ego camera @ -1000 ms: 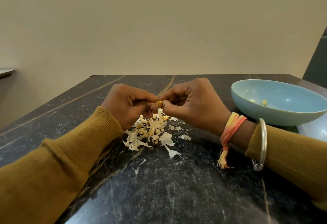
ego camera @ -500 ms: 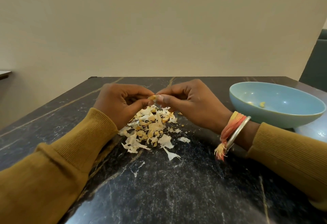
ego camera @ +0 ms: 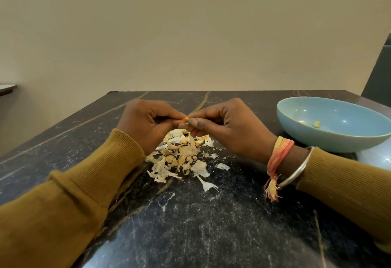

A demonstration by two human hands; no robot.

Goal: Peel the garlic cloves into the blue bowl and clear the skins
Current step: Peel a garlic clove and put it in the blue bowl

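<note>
Pinches a small garlic clove [ego camera: 186, 119] between the curled fingertips of left hand [ego camera: 146, 123] and right hand [ego camera: 230, 128], both gripping it, just above a heap of skins [ego camera: 182, 155] on the dark table [ego camera: 190, 225]. Has the blue bowl [ego camera: 330, 140] off to the right, apart from the hands, with two peeled pieces [ego camera: 316, 124] inside.

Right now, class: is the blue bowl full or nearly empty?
Nearly empty. The bowl holds only two small pale pieces, likely peeled cloves; the rest of its blue inside is bare.
</note>
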